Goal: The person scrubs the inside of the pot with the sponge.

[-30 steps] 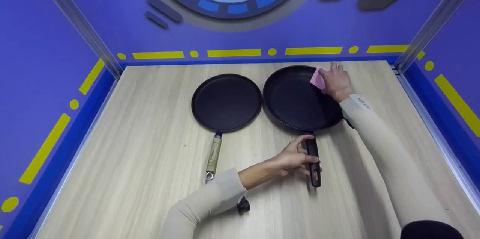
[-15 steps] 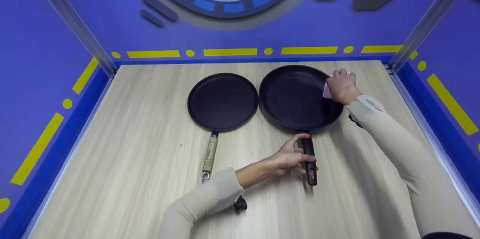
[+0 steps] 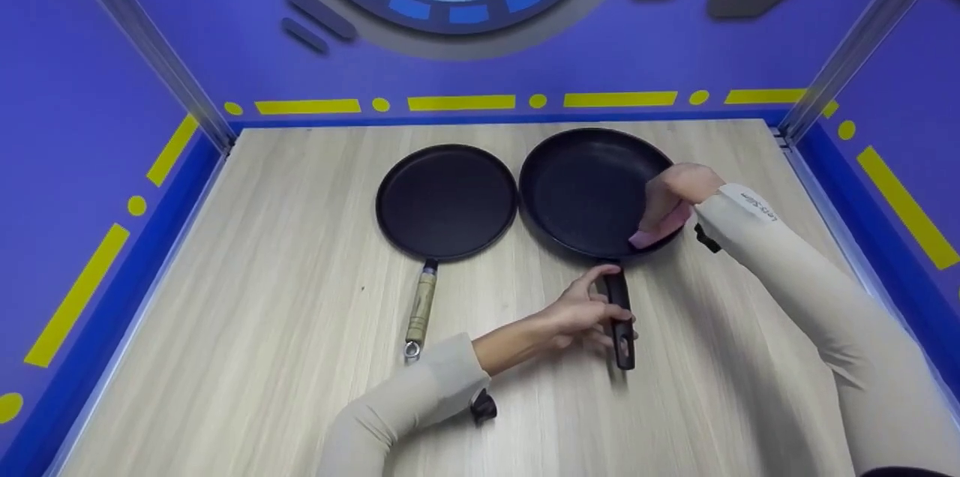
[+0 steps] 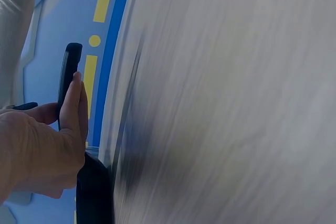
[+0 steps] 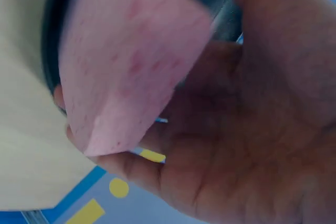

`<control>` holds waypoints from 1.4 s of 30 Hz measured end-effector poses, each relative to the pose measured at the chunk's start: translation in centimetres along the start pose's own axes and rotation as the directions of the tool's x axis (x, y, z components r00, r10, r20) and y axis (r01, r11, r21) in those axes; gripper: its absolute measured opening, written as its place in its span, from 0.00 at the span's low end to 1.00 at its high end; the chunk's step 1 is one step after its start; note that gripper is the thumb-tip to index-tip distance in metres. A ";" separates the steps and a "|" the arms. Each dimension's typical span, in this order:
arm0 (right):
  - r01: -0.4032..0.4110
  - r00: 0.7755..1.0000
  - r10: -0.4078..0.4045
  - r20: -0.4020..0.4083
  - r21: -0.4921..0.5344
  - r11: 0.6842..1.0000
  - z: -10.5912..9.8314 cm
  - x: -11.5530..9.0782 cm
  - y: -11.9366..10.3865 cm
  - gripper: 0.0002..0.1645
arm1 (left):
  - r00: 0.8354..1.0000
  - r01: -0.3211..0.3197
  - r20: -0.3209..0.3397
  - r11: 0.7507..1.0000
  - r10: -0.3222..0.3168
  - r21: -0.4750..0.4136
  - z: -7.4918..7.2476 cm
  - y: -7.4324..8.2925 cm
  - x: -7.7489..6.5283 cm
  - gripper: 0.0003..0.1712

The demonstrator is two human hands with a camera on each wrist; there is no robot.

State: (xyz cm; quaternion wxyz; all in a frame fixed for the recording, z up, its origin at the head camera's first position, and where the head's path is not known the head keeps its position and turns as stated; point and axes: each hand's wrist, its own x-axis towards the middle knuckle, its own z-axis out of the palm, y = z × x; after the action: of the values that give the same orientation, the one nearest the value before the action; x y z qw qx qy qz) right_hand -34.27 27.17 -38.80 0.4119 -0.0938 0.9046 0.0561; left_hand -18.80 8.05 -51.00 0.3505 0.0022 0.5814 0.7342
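Note:
A deep black frying pan (image 3: 585, 192) rests on the table at the right, its black handle (image 3: 619, 289) toward the person. My left hand (image 3: 581, 316) holds that handle, thumb and fingers on either side of it; the left wrist view shows the same hand (image 4: 47, 145) at the handle (image 4: 68, 72). Inside the pan's near right wall, my right hand (image 3: 671, 192) grips a pink sponge (image 3: 660, 228). Close up in the right wrist view, the sponge (image 5: 126, 61) sits between thumb and fingers of the hand (image 5: 226, 108), bent along its length.
Left of the frying pan, almost touching it, lies a flat black pan (image 3: 448, 202) with a wooden-looking handle (image 3: 422, 304). Both stand on a pale wood-grain table (image 3: 285, 259). Blue walls (image 3: 480, 79) with yellow marks enclose the back and sides.
My right hand has swept the sponge from the far right of the frying pan down along its right side to the near edge. My left hand stays on the handle; the pans have not visibly moved.

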 end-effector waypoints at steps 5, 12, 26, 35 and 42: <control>0.067 0.994 -0.066 0.082 -0.010 0.998 -0.2 1.1 -0.9 0.24 | 1.000 -0.012 -0.005 1.000 0.012 0.011 -0.2 0.0 0.2 0.42; 0.154 0.982 -0.170 0.085 0.172 0.973 0.2 2.5 -2.6 0.57 | 0.999 -0.005 0.032 1.000 0.006 -0.026 -0.6 -0.2 0.2 0.44; 0.406 0.888 -0.455 -0.069 0.583 0.704 -0.4 7.8 -5.7 0.25 | 1.000 -0.001 0.010 0.999 0.001 -0.052 -1.3 -0.1 0.0 0.44; 0.513 0.859 -0.383 -0.341 0.581 0.632 -0.3 9.7 -6.2 0.34 | 1.000 0.016 0.009 0.999 -0.016 -0.048 -0.9 -0.2 -0.1 0.45; 0.465 0.865 -0.217 -0.452 0.560 0.686 -1.5 11.1 -6.0 0.40 | 1.000 -0.001 0.005 0.999 0.001 -0.037 -0.8 -0.2 -0.1 0.43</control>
State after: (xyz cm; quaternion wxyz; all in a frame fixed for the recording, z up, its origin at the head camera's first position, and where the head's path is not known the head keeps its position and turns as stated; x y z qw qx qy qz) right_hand -41.27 19.66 -46.35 0.2534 -0.1225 0.8899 -0.3591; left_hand -18.99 7.29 -51.36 0.3516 -0.0022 0.5670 0.7449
